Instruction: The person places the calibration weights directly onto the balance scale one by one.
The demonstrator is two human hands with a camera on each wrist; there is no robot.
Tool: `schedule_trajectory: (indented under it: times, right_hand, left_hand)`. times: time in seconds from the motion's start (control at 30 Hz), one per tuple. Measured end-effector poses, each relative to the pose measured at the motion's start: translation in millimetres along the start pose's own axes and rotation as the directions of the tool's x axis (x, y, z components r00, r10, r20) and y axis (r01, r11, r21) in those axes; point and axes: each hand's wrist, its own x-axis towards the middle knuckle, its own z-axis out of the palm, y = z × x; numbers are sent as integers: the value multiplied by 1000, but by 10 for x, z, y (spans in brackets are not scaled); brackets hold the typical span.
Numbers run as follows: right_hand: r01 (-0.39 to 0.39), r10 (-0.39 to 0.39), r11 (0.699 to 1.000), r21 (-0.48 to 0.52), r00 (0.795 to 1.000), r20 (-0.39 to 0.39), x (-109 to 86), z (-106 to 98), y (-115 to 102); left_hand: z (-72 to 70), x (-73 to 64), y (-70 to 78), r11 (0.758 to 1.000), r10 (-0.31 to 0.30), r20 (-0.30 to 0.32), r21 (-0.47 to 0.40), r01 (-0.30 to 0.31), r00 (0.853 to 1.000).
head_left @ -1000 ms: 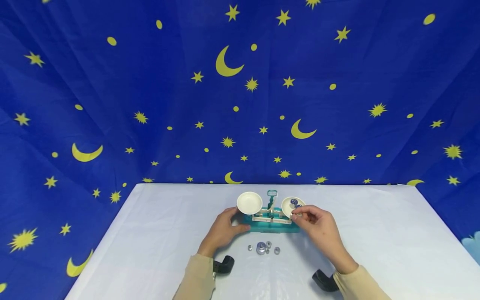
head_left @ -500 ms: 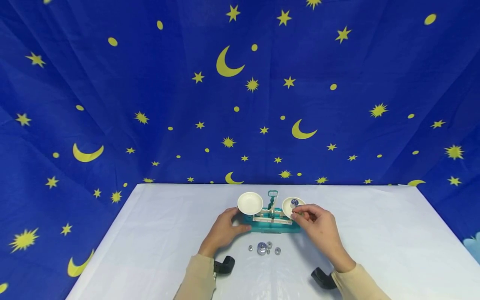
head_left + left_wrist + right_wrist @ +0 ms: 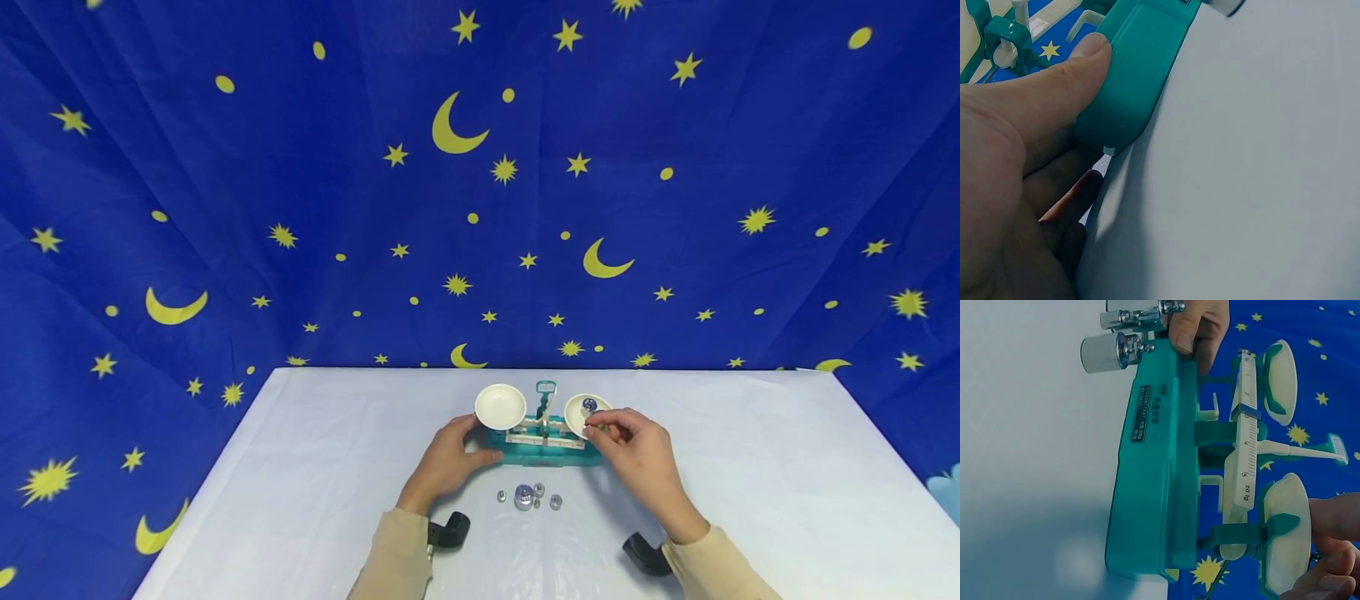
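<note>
A teal balance scale (image 3: pixel 546 454) with two cream pans stands on the white table. My left hand (image 3: pixel 444 462) grips the left end of its base; in the left wrist view the thumb (image 3: pixel 1088 53) lies over the teal edge, fingers below. At the right pan (image 3: pixel 573 410), my right hand (image 3: pixel 641 454) pinches a small metal weight, mostly hidden by the fingertips; the right wrist view shows a dark knob (image 3: pixel 1315 557) by those fingers. Another metal weight (image 3: pixel 589 404) sits in that pan. The left pan (image 3: pixel 500 407) holds nothing.
In front of the scale stand several metal weights of different sizes, the largest weight (image 3: pixel 524 497) among them. Black wrist mounts (image 3: pixel 450 531) jut from both sleeves. A blue curtain (image 3: pixel 480 183) with moons and stars hangs behind the table's back edge.
My right fingertips have shifted slightly over the right pan, covering a weight that showed beside them a second ago. The left hand and the scale hold still.
</note>
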Motion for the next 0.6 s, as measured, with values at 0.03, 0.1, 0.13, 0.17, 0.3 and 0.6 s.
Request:
schedule_trajectory:
  times: [0.03, 0.1, 0.13, 0.17, 0.3, 0.6]
  right_hand:
    - [8, -8, 1000, -8, 1000, -4, 1, 1, 2]
    - [40, -40, 999, -28, 999, -19, 3, 2, 8]
    - [61, -62, 997, -40, 998, -28, 3, 2, 13]
    - [87, -89, 995, -54, 995, -38, 3, 2, 18]
    - [206, -216, 972, -114, 973, -78, -7, -1, 35]
    - [293, -318, 933, -210, 943, -98, -15, 5, 64]
  left_hand:
    - [-1, -1, 0, 1000, -1, 0, 0, 1, 1000]
    - [-2, -1, -2, 1000, -1, 1, 0, 1, 1000]
    - [-1, -1, -3, 1000, -2, 2, 0, 2, 1000]
    - [-2, -1, -4, 1000, 0, 1, -1, 0, 1000]
    - [0, 0, -7, 1000, 6, 0, -3, -6, 1000]
    - [-2, -1, 5, 1000, -1, 3, -4, 1, 1000]
